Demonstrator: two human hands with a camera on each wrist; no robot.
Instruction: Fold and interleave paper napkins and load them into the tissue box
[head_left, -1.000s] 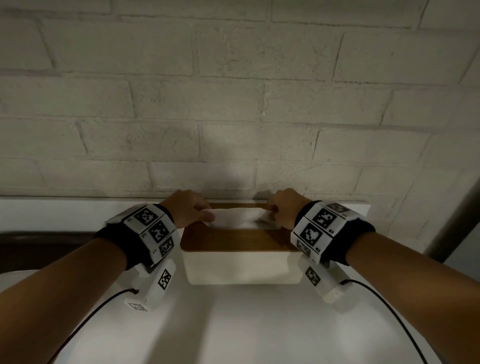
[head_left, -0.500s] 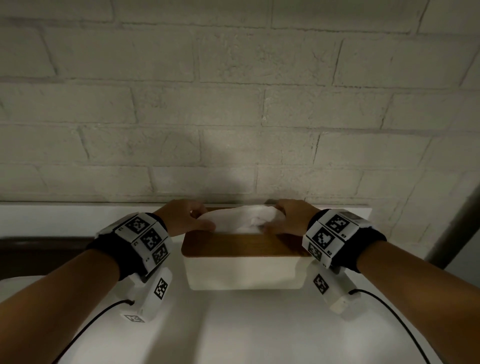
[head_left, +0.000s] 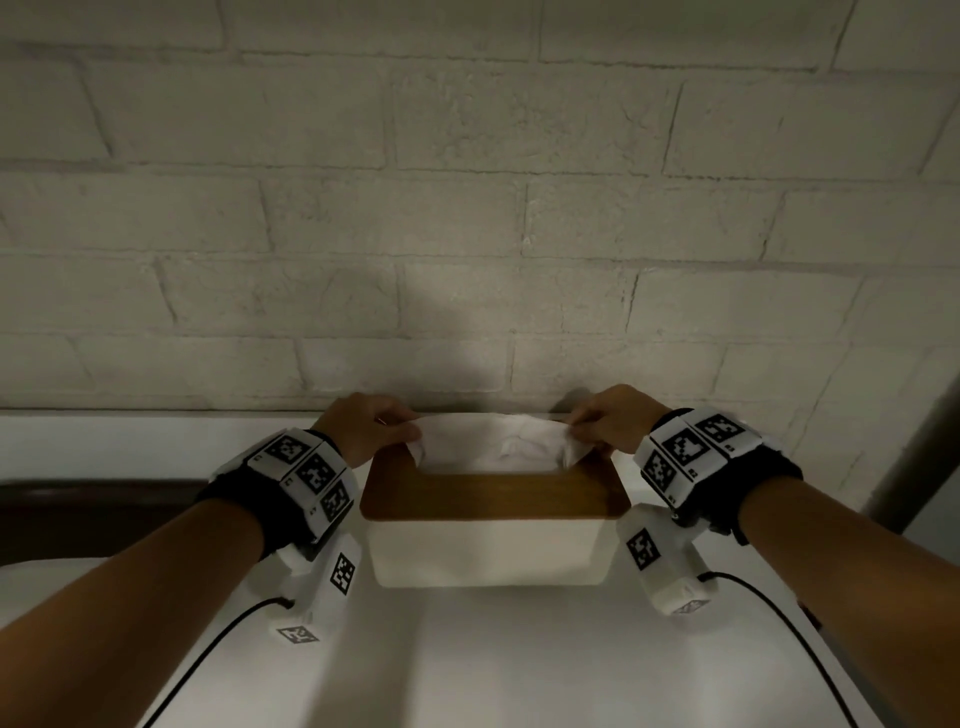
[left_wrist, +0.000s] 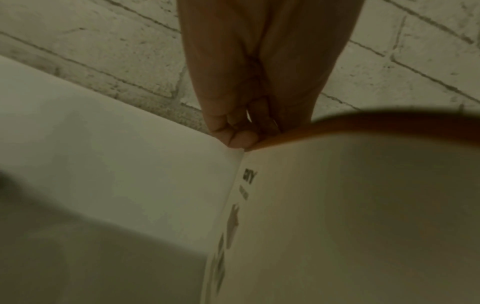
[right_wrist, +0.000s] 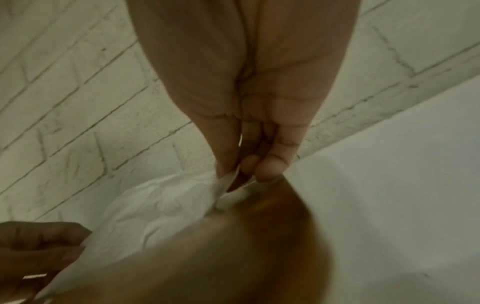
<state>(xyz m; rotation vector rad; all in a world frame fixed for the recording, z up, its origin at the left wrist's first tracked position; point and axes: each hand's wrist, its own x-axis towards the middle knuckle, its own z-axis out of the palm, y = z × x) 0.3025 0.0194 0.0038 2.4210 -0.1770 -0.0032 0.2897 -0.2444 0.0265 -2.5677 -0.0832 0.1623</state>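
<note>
A white tissue box with a brown wooden lid stands on the white table against the brick wall. A white paper napkin stands up out of the lid's slot, spread wide. My left hand pinches its left corner and my right hand pinches its right corner. In the right wrist view the right hand grips the crumpled napkin above the lid, with the left hand at the lower left. In the left wrist view the curled left hand sits by the lid's edge; the napkin is hidden there.
The brick wall rises directly behind the box. The white table stretches toward me in front of the box. A dark strip runs at the left, and a grey upright edge stands at the far right. Cables trail from both wrist cameras.
The napkin has been drawn higher out of the slot and stretched wider. Both hands have moved apart toward the box's ends, still holding its corners.
</note>
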